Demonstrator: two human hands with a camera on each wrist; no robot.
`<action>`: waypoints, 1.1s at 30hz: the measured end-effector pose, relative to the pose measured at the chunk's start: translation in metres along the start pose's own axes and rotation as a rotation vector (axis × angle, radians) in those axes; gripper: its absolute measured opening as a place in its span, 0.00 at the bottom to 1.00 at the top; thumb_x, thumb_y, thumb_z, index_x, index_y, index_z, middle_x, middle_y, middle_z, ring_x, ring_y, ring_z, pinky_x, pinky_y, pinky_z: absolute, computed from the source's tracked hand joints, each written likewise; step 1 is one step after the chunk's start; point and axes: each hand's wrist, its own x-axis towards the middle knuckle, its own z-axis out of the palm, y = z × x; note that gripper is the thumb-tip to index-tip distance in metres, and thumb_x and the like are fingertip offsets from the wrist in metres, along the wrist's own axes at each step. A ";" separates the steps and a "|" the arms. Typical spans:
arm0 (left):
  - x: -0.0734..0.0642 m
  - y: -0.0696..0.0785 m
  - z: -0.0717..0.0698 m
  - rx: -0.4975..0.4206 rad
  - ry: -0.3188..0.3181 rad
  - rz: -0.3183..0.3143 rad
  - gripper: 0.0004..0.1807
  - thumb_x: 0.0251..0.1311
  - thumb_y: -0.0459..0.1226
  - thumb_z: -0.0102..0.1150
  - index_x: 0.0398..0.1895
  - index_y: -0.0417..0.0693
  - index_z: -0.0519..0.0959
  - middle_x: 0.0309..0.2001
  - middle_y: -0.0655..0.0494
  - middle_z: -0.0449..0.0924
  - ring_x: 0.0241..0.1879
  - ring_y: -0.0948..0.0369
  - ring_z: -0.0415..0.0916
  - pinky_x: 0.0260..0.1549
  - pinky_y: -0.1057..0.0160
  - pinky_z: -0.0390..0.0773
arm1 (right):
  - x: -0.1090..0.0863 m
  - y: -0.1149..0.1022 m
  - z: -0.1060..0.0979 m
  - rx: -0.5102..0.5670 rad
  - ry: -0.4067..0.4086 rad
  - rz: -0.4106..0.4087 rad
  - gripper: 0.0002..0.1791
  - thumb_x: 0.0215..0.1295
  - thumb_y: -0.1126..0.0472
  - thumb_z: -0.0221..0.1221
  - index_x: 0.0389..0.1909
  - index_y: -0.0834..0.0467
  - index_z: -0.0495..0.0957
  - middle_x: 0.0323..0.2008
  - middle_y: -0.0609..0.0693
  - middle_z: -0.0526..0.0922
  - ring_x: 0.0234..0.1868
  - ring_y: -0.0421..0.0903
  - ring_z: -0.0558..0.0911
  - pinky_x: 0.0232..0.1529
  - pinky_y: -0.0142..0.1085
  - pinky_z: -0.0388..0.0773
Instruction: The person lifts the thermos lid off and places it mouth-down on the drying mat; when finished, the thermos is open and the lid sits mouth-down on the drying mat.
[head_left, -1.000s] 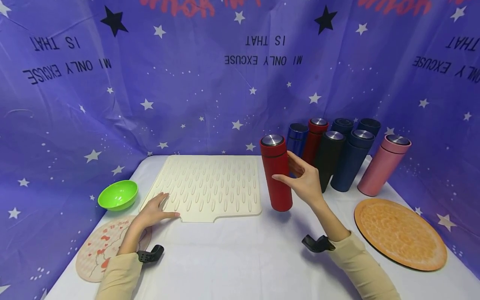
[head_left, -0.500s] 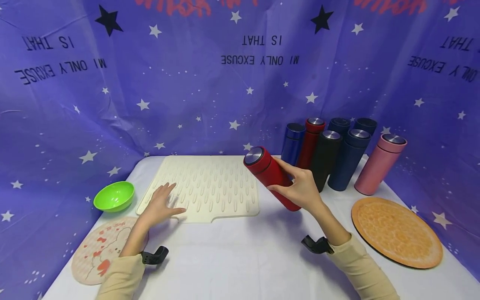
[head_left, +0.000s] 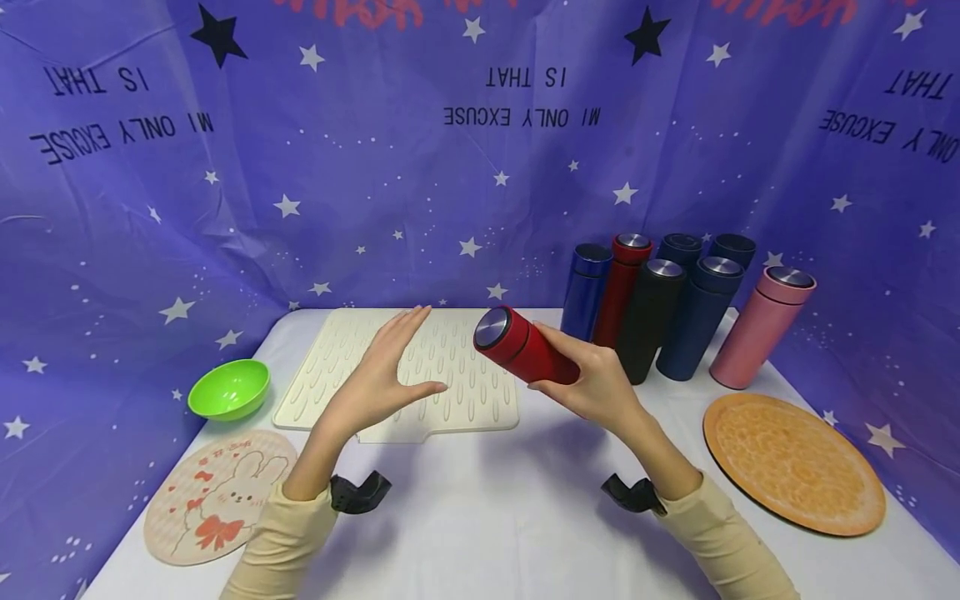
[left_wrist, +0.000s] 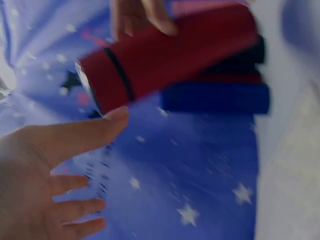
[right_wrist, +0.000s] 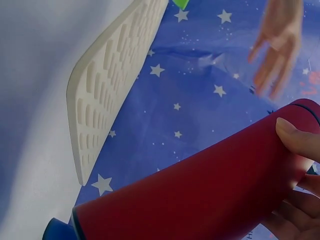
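Note:
My right hand (head_left: 588, 375) grips a red thermos bottle (head_left: 521, 343) around its body. The bottle is raised over the table and tilted, its silver-topped lid pointing left toward my other hand. My left hand (head_left: 382, 371) is held in the air above the cream ridged mat (head_left: 480, 400), thumb and fingers spread wide, nothing between them. In the left wrist view, the thumb (left_wrist: 117, 117) overlaps the lid end of the red bottle (left_wrist: 170, 55). The right wrist view shows the bottle's body (right_wrist: 195, 175) with my right thumb (right_wrist: 297, 140) lying along it.
Several upright thermos bottles stand at the back right, among them a blue one (head_left: 587, 292), a black one (head_left: 651, 321) and a pink one (head_left: 763, 329). An orange round mat (head_left: 795, 462) lies at right. A green bowl (head_left: 229, 392) and a rabbit-print mat (head_left: 217, 500) are at left.
The red bottle has gone from upright to tilted, its lid swinging left and down. My left hand has lifted off the cream mat's corner and moved right toward the bottle.

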 end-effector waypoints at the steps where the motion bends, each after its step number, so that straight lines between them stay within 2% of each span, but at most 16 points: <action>1: 0.003 0.006 0.001 -0.021 0.008 0.031 0.55 0.50 0.46 0.74 0.77 0.54 0.49 0.75 0.53 0.51 0.73 0.51 0.43 0.68 0.42 0.50 | 0.000 -0.001 0.001 0.000 -0.005 -0.005 0.43 0.39 0.64 0.78 0.62 0.60 0.74 0.53 0.55 0.81 0.47 0.53 0.84 0.45 0.46 0.83; 4: 0.008 0.021 0.007 -0.085 0.018 0.118 0.54 0.51 0.47 0.73 0.77 0.60 0.49 0.75 0.59 0.50 0.73 0.56 0.46 0.68 0.45 0.54 | -0.001 -0.005 0.004 0.003 -0.030 -0.029 0.43 0.40 0.63 0.78 0.62 0.60 0.74 0.54 0.56 0.81 0.48 0.53 0.83 0.46 0.46 0.82; 8: 0.010 0.028 0.015 -0.160 -0.011 0.223 0.52 0.51 0.46 0.73 0.76 0.57 0.52 0.74 0.60 0.51 0.72 0.59 0.49 0.68 0.50 0.57 | -0.001 -0.009 0.008 0.007 -0.061 -0.066 0.43 0.40 0.63 0.78 0.62 0.61 0.73 0.54 0.56 0.81 0.49 0.53 0.82 0.47 0.45 0.82; 13: 0.013 0.028 0.018 -0.246 -0.023 0.284 0.50 0.50 0.42 0.74 0.75 0.55 0.56 0.72 0.60 0.57 0.69 0.60 0.58 0.64 0.55 0.66 | -0.001 -0.014 0.011 0.009 -0.090 -0.103 0.42 0.41 0.63 0.78 0.62 0.60 0.73 0.56 0.55 0.80 0.53 0.52 0.80 0.50 0.45 0.80; 16: 0.015 0.027 0.019 -0.268 -0.036 0.317 0.46 0.49 0.38 0.75 0.72 0.52 0.62 0.69 0.59 0.63 0.66 0.59 0.64 0.61 0.58 0.70 | -0.001 -0.018 0.012 0.002 -0.107 -0.124 0.42 0.42 0.63 0.77 0.62 0.60 0.73 0.56 0.55 0.79 0.55 0.52 0.79 0.52 0.45 0.79; 20: 0.014 0.028 0.022 -0.307 -0.033 0.345 0.38 0.45 0.30 0.75 0.63 0.48 0.72 0.60 0.56 0.73 0.59 0.60 0.71 0.53 0.62 0.77 | -0.001 -0.020 0.012 -0.007 -0.131 -0.134 0.41 0.41 0.63 0.77 0.61 0.62 0.74 0.55 0.56 0.80 0.55 0.52 0.80 0.53 0.45 0.78; 22: 0.012 0.035 0.019 -0.338 -0.015 0.354 0.34 0.42 0.26 0.75 0.58 0.44 0.75 0.55 0.53 0.76 0.55 0.58 0.73 0.46 0.62 0.81 | -0.002 -0.020 0.012 0.008 -0.147 -0.138 0.41 0.41 0.62 0.77 0.61 0.61 0.74 0.55 0.55 0.80 0.55 0.52 0.79 0.53 0.45 0.78; 25: 0.008 0.047 0.009 -0.356 0.007 0.368 0.32 0.38 0.24 0.76 0.53 0.40 0.77 0.50 0.48 0.78 0.51 0.56 0.75 0.41 0.61 0.83 | -0.001 -0.017 0.012 0.092 -0.163 -0.140 0.41 0.42 0.60 0.77 0.62 0.59 0.74 0.57 0.53 0.79 0.60 0.52 0.76 0.56 0.44 0.76; 29: 0.004 0.057 -0.002 -0.366 0.014 0.407 0.31 0.36 0.22 0.76 0.50 0.36 0.77 0.48 0.45 0.78 0.50 0.54 0.76 0.39 0.59 0.84 | 0.003 -0.011 0.008 0.273 -0.203 -0.116 0.43 0.41 0.59 0.78 0.63 0.58 0.74 0.62 0.52 0.75 0.67 0.53 0.68 0.64 0.44 0.68; 31: 0.003 0.058 -0.005 -0.379 0.012 0.429 0.31 0.36 0.22 0.76 0.49 0.35 0.77 0.49 0.44 0.78 0.50 0.53 0.76 0.39 0.58 0.84 | 0.004 -0.010 0.004 0.348 -0.251 -0.078 0.46 0.40 0.59 0.79 0.64 0.59 0.72 0.63 0.52 0.73 0.66 0.52 0.68 0.62 0.42 0.70; 33: 0.002 0.059 -0.006 -0.390 0.016 0.450 0.31 0.35 0.22 0.76 0.49 0.34 0.77 0.49 0.43 0.78 0.51 0.53 0.75 0.39 0.58 0.84 | 0.005 -0.013 -0.002 0.410 -0.311 -0.035 0.47 0.40 0.62 0.79 0.66 0.61 0.70 0.62 0.54 0.74 0.62 0.51 0.73 0.56 0.39 0.76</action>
